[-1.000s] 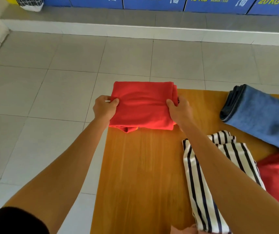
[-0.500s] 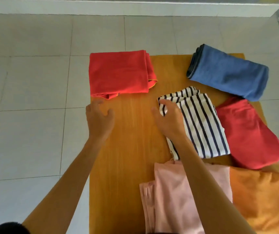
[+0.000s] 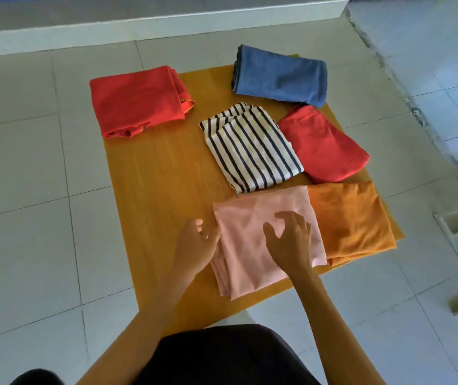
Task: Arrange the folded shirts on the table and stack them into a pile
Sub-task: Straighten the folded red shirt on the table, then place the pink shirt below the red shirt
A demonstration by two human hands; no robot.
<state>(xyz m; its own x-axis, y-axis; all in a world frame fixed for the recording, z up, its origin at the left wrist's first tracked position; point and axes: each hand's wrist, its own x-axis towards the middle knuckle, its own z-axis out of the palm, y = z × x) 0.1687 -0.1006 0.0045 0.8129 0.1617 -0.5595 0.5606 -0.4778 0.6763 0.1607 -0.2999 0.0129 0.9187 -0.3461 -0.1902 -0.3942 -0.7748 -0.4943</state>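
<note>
Pink shirt point(image 3: 253, 245) under the open right hand point(image 3: 289, 240); open left hand point(image 3: 197, 243) touches its edge

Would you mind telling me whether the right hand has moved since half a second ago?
Yes. The right hand has left the striped shirt and come toward the person, onto the pink shirt.

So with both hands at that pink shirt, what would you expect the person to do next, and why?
Probably close both hands on the pink shirt and lift it. The left hand is at its left edge and the right hand arches over its top with fingers spread, neither visibly gripping. The red shirt alone at the far left could take it.
</note>
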